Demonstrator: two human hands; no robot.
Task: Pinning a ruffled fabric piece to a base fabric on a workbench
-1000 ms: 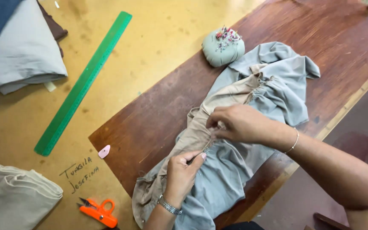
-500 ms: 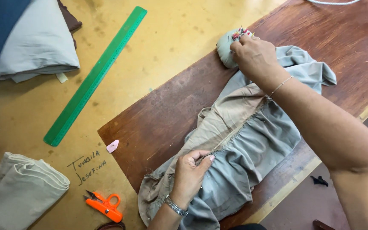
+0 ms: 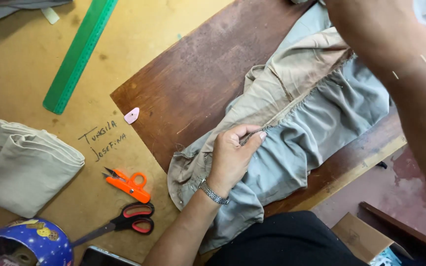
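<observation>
On the yellow table point(image 3: 139, 29), folded beige cloth point(image 3: 25, 165), orange snips point(image 3: 129, 184) and scissors point(image 3: 124, 221) lie at left. Your left hand point(image 3: 232, 157) pinches the gathered seam of the grey-and-tan garment point(image 3: 297, 123) on the brown board point(image 3: 198, 83). Your right forearm point(image 3: 400, 69) crosses above; its fingers are out of view. Judged step: securing gathers. Keep the seam pinched.

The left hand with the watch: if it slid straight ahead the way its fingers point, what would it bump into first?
Probably the gathered seam of the beige and grey fabric that the left hand pinches; depth is hard to judge.
</observation>
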